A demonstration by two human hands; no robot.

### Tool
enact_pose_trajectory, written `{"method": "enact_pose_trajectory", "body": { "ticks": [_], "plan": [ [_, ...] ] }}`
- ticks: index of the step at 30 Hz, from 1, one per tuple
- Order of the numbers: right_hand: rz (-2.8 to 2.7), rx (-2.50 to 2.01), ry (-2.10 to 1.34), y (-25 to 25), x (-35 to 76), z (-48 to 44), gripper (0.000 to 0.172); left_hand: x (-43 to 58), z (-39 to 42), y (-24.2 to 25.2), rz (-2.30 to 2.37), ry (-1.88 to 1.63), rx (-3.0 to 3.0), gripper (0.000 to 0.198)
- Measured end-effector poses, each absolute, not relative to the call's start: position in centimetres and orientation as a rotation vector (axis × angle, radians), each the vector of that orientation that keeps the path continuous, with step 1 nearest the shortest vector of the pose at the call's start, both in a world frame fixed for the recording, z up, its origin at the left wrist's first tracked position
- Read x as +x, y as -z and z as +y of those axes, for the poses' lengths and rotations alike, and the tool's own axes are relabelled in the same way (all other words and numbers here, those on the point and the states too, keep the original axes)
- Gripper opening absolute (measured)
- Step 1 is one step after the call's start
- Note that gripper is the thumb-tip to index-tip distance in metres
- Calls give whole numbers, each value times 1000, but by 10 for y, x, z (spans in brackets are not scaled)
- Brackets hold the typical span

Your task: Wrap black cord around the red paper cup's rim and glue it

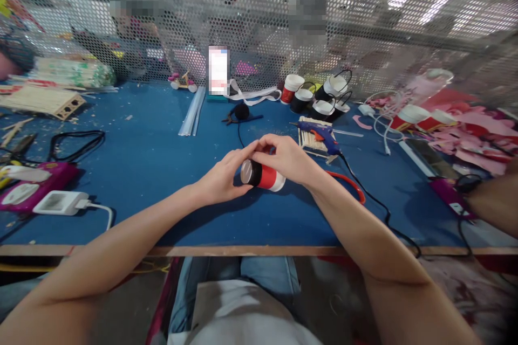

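Note:
A small paper cup [267,177] lies on its side between my hands above the blue table, its base toward the left. Black and red bands wrap it, and its right end is white. My left hand [222,177] grips the black-banded base end, thumb below and fingers above. From above, my right hand [286,157] closes on the cup, its fingertips meeting those of my left hand at the upper edge. Whether the right fingers pinch a small piece there is hidden. Right of the hands, a blue glue gun [319,132] rests on a craft-stick frame [306,144].
Black-wrapped cups with wire handles [301,100] stand at the back. A red strip [351,181] and cable lie right. Clear glue sticks [191,113], a phone [218,71] and a purple power strip [38,183] are left. Another person's arm [496,202] reaches in at right.

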State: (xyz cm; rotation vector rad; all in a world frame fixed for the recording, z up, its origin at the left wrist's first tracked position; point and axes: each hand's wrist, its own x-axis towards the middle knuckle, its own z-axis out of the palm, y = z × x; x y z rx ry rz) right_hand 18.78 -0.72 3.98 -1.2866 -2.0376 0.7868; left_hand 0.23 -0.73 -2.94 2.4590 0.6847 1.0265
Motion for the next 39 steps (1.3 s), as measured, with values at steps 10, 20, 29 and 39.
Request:
{"method": "enact_pose_trajectory", "body": {
  "ticks": [10,20,29,39],
  "plan": [
    [-1855,-1193,-886,-29,217,-12,21,6,-16,25,614,-949,2111,91],
    [-1905,-1225,-871,-15,218,-13,21,6,-18,30,581,-935,2147,88],
    [-2042,-1261,-879,-5,219,-16,23,4,-20,24,625,-892,2517,78],
    [-2059,-1303,-722,-3,213,-24,19,2,-17,15,835,-814,2210,72]
  ]
}}
